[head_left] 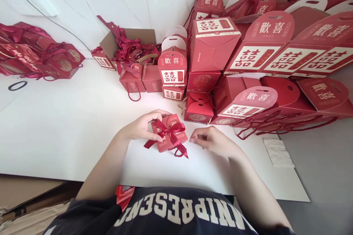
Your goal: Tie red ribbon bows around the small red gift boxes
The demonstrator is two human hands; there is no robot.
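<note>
White table: left hand grips red box, bow looks tied, right hand empty, half-curled just beside; straightening the bow would need a light pinch.

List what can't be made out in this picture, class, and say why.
All in the head view:
- Underside of the small red box: faces away from the camera.
- Its finest print: too small to read.
- Bottom of the open cardboard box: covered by dark red ribbons.
- Far side of the left-hand pile: cut off by the left edge.
- Outer end of the right-hand stack: cut off by the right edge.
</note>
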